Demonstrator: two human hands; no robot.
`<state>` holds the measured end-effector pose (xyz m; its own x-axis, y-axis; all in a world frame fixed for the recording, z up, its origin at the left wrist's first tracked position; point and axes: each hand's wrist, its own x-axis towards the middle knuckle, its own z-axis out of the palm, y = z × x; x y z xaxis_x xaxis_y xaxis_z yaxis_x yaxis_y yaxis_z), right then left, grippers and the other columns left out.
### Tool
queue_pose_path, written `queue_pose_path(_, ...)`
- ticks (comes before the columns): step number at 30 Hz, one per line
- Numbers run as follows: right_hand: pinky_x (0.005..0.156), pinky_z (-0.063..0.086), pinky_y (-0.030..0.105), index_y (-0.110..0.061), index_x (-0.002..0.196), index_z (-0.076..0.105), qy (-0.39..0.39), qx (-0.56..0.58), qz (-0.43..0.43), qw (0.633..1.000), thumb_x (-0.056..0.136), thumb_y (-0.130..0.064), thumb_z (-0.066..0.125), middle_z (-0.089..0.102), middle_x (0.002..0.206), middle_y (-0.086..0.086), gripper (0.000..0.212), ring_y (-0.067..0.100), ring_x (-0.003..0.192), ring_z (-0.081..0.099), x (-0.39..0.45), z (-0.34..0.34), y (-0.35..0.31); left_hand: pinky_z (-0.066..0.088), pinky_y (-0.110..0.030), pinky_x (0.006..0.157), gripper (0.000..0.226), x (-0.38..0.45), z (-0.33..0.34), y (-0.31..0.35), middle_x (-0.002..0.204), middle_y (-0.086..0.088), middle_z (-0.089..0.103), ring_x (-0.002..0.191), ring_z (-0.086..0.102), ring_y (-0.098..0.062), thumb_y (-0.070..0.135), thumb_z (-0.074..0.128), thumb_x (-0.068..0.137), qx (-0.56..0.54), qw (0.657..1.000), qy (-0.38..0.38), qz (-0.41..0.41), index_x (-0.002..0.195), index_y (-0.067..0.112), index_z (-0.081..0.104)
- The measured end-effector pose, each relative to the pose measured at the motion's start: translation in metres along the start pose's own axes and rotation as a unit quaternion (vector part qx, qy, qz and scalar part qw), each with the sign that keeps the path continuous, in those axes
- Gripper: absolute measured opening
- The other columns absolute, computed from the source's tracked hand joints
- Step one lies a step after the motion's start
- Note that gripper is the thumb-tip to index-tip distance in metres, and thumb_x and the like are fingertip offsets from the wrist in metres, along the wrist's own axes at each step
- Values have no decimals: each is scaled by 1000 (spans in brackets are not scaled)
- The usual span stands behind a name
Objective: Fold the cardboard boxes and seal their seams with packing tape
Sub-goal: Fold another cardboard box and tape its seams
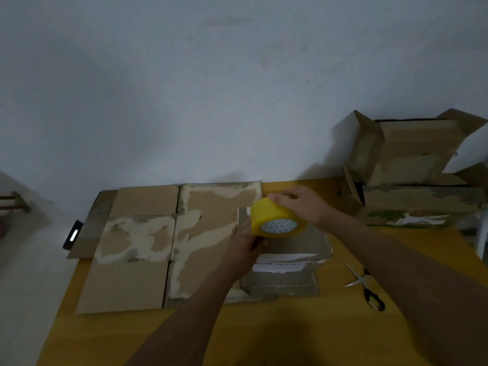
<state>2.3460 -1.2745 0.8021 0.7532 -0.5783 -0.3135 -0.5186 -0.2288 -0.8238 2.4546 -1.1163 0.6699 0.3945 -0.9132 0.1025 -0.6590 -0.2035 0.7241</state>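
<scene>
1. The step in hand looks like taping — a small folded box (285,249) sits near the middle of the yellow desk (290,339), partly on top of a large flattened cardboard sheet (148,244) that runs toward the desk's left edge.
2. The right hand (303,207) holds the yellow tape roll (277,220) just above the box's far-left corner, its fingers curled over the roll's top and thumb at the rim.
3. The left hand (245,247) rests against the box's left side below the roll; its fingers lie along the cardboard, but whether they pinch a free tape end I cannot tell — the roll hides them.
4. Next move, as I judge it: anchor the tape end on the box, then draw the roll along the seam while the left hand presses it flat.
5. Scissors (367,286) lie open near the desk's right edge, within reach for the cut.
6. Two opened boxes (412,175) stand at the far-right corner, flaps up, apparently unsealed.
</scene>
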Motion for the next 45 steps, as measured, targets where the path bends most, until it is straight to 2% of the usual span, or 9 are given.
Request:
queue_pose_path(2,88,54,38,-11,117,69,1,-27,-4,1000,88,-52,63,67,112,6,50,22,102,64,1,-3,5,30,-30,107,38,1,-2,5,140,5,55,129,45,-17,23,62,91,-56,998,6,-18,129,27,60)
queue_pose_path(4,85,55,38,-15,110,69,9,-28,-9,1000,89,-50,63,66,105,4,42,22,98,64,2,-6,9,30,-40,111,44,0,-5,10,142,10,53,131,43,-13,19,64,87,-94,995,12,-34,129,31,61)
queue_pose_path(8,66,49,24,-34,80,62,24,-27,-25,999,90,-47,62,62,81,-10,17,16,85,63,1,-8,14,40,-35,109,46,-2,-14,22,126,42,51,121,46,7,6,63,91,-167,982,32,-83,120,42,64)
queue_pose_path(14,56,40,21,-27,74,61,25,-59,-53,997,92,-48,59,60,72,-6,28,15,74,60,-2,-8,12,51,-28,98,42,-4,-27,26,122,16,67,117,60,-13,-1,43,97,-230,949,87,-197,102,21,78)
queue_pose_path(17,57,42,24,-20,78,66,18,-66,-59,996,93,-48,58,64,77,3,33,20,76,61,-2,-7,12,53,-18,77,37,-4,-31,39,98,1,74,97,67,-18,20,42,102,-269,921,102,-262,95,22,78)
queue_pose_path(20,76,51,36,-11,101,72,20,-82,-62,994,93,-51,56,69,98,12,44,25,92,64,-3,-7,9,57,-33,72,39,0,-32,40,82,-2,76,81,72,-19,46,50,99,-269,904,123,-310,92,19,77)
queue_pose_path(30,81,52,36,-17,117,67,-14,-148,-90,985,95,-57,47,68,109,5,50,19,94,62,-1,-14,11,53,-31,65,21,6,-16,43,69,4,71,69,67,-10,25,60,96,-129,923,159,-325,85,11,71)
queue_pose_path(38,55,35,26,-27,95,52,-20,-296,-82,951,90,-66,47,52,76,-8,40,11,72,51,-1,-37,17,54,-29,68,23,7,-14,44,71,5,72,68,67,-10,20,55,99,-128,913,184,-340,79,13,65)
queue_pose_path(45,67,41,33,-15,102,56,-119,-335,-60,933,97,-54,40,57,95,2,43,20,86,54,8,-47,13,54,-23,66,21,1,-13,43,78,1,72,69,67,-10,20,54,100,-161,910,204,-323,86,8,65)
